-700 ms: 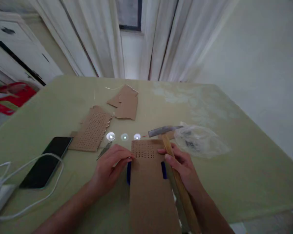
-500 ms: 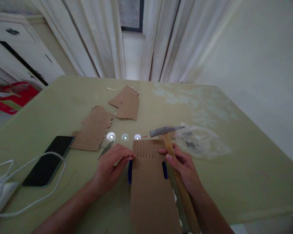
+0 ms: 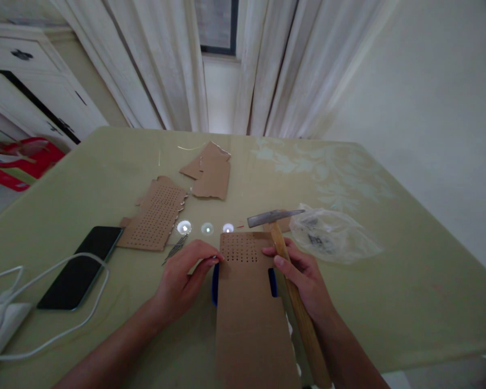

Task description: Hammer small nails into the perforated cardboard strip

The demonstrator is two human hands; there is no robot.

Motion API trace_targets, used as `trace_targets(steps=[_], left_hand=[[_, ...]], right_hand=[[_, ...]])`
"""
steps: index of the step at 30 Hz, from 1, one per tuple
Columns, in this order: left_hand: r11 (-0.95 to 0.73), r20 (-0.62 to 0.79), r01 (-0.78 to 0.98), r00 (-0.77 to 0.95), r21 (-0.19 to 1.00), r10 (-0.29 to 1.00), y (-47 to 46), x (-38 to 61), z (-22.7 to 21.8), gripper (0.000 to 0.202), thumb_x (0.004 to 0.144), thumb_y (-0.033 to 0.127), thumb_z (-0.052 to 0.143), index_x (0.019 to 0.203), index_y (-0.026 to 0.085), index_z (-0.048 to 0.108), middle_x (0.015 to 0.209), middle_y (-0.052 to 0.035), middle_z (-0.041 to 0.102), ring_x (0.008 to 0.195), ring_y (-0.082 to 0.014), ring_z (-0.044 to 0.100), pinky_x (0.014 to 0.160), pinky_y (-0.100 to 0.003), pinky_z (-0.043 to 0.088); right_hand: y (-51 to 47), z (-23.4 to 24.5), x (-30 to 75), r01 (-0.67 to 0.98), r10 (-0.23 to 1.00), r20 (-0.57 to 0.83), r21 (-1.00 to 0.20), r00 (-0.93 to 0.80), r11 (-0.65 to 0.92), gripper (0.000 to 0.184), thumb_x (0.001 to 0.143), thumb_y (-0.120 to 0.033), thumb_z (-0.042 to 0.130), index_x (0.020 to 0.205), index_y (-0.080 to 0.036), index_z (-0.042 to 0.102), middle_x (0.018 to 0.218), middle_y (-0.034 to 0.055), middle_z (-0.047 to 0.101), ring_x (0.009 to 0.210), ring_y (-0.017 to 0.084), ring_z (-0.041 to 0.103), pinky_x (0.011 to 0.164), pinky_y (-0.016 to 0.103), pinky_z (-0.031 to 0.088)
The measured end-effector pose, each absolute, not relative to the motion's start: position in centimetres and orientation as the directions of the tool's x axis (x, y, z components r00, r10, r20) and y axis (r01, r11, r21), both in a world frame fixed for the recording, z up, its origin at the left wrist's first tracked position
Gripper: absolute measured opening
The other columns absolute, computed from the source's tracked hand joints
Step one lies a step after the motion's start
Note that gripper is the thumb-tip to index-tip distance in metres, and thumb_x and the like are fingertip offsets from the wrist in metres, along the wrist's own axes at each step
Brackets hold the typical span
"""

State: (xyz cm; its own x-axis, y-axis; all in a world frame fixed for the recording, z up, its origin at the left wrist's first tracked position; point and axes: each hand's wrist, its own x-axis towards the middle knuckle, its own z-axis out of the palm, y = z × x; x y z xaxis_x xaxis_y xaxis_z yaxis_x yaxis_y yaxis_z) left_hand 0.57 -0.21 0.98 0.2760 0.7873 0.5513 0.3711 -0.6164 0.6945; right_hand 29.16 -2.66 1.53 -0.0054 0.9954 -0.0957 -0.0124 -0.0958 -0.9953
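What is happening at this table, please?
A person holds a hammer by its wooden handle in the right hand. The fingertips of the left hand are at the left edge of a cardboard strip; whether they pinch something small is hard to tell. Rows of small holes mark the strip's far end, and something blue shows beneath it. Beyond the left hand lie thin metal pins and another perforated cardboard piece.

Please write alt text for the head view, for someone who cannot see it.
A person's right hand holds a hammer by its wooden handle at the right edge of a cardboard strip with rows of holes; the left hand is at the strip's left edge. A phone, more cardboard and a plastic bag lie on the table.
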Motion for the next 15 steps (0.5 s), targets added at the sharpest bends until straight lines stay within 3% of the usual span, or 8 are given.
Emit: trace_targets(steps=[15], left_hand=[[-0.609, 0.549, 0.351, 0.263, 0.711, 0.793, -0.33, 0.51, 0.59, 0.019, 0.107, 0.009, 0.062, 0.107, 0.024, 0.074, 0.093, 0.0019, 0.078, 0.085, -0.0119, 0.075, 0.082, -0.019, 0.058]], right_hand=[[-2.75, 1.61, 29.15, -0.004, 0.996, -0.084, -0.996, -0.007, -0.085, 0.025, 0.093, -0.055, 0.085, 0.104, -0.035, 0.094, 0.131, 0.0080, 0.071, 0.129, 0.034, 0.064, 0.116, 0.049, 0.049]])
